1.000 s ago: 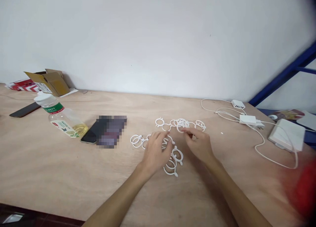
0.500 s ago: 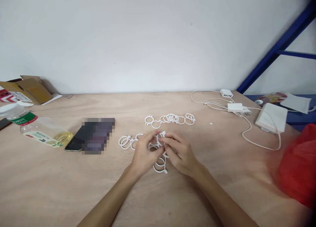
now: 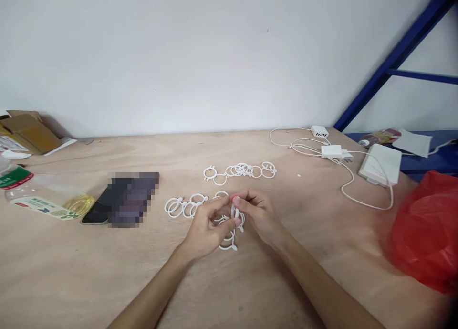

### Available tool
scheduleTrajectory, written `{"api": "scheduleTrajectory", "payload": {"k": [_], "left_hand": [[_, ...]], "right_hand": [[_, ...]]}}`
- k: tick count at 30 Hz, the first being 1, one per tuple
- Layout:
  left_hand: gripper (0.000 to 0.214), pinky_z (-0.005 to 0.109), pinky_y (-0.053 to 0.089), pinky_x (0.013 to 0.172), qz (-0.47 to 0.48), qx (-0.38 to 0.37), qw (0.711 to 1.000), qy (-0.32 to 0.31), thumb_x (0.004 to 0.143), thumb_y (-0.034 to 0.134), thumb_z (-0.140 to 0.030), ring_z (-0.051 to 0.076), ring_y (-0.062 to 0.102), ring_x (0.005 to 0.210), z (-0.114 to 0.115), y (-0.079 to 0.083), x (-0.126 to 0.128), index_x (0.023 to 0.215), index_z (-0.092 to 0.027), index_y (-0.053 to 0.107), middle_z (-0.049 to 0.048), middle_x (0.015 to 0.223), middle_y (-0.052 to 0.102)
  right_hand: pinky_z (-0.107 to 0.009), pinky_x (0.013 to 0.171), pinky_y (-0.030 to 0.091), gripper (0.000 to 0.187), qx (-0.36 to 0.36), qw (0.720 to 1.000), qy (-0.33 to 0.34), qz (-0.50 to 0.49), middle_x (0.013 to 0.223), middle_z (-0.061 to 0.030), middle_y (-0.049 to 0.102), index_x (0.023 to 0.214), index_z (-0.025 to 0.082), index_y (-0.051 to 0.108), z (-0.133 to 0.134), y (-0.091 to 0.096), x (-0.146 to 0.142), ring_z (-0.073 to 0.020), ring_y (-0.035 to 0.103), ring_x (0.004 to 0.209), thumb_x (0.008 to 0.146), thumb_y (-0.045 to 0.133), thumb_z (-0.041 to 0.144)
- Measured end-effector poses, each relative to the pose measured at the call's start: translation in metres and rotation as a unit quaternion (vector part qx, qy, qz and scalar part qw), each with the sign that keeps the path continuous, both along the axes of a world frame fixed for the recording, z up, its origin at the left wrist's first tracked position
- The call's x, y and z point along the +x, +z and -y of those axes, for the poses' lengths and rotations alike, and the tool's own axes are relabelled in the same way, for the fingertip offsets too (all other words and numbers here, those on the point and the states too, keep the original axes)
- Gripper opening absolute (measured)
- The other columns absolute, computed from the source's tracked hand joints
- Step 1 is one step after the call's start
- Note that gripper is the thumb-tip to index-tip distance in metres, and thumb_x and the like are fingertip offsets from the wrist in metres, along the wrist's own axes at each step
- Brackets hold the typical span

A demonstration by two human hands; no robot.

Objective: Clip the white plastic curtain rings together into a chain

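Note:
Between my two hands a white plastic ring [image 3: 236,212] is held nearly edge-on above the table. My left hand [image 3: 208,228] grips it from the left, thumb at its lower part and fingers at its top. My right hand [image 3: 258,217] pinches the upper part with thumb and fingertips. Under and beside my hands lie several loose white rings [image 3: 175,207] with small tabs, partly hidden by my fingers. Farther back is a second cluster of white rings [image 3: 244,170], some overlapping.
A phone [image 3: 98,207] and a clear bottle with a green label [image 3: 43,197] lie on the left, a cardboard box [image 3: 30,133] behind them. At right are white cables with an adapter [image 3: 331,151], a white box [image 3: 381,163] and a red plastic bag [image 3: 427,233].
The held ring has turned from facing me to nearly edge-on. My right fingers have shifted to its top. The whole view has moved slightly to the right.

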State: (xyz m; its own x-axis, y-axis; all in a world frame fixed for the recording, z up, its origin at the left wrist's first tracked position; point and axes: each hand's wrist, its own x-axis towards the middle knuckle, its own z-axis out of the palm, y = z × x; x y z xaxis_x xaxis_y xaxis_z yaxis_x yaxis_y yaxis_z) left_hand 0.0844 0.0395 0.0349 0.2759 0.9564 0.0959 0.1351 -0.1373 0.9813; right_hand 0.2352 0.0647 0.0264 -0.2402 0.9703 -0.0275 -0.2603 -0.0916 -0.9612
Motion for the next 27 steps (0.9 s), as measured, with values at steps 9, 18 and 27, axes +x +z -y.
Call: {"api": "scheduleTrajectory", "payload": {"k": [9, 18, 27], "left_hand": [[0.035, 0.025, 0.049, 0.065, 0.043, 0.006, 0.999, -0.002, 0.076, 0.070, -0.027, 0.017, 0.062, 0.074, 0.001, -0.002, 0.001, 0.108, -0.014, 0.068, 0.0053, 0.083, 0.068], [0.040, 0.037, 0.052, 0.090, 0.034, 0.082, 0.996, 0.029, 0.073, 0.070, -0.021, 0.024, 0.064, 0.102, 0.001, -0.017, 0.000, 0.113, -0.018, 0.065, 0.0108, 0.117, 0.065], [0.029, 0.035, 0.051, 0.085, -0.018, 0.095, 0.995, 0.008, 0.079, 0.066, -0.023, 0.022, 0.062, 0.093, 0.003, -0.007, 0.001, 0.107, -0.017, 0.066, 0.0088, 0.102, 0.066]], "right_hand": [[-0.026, 0.055, 0.042, 0.019, -0.049, 0.995, 0.034, -0.077, 0.061, 0.0003, 0.065, 0.068, 0.019, 0.071, 0.000, 0.006, 0.002, -0.0123, 0.055, 0.057, 0.064, 0.079, 0.036], [-0.029, 0.063, 0.048, 0.019, 0.017, 0.999, 0.035, -0.006, 0.071, -0.0011, 0.069, 0.071, 0.021, 0.073, -0.002, 0.007, 0.009, -0.0147, 0.060, 0.067, 0.062, 0.081, 0.035], [-0.030, 0.060, 0.047, 0.020, 0.033, 0.999, 0.028, 0.007, 0.065, -0.0004, 0.067, 0.072, 0.020, 0.072, 0.000, 0.007, 0.010, -0.0142, 0.059, 0.062, 0.067, 0.078, 0.038]]}}
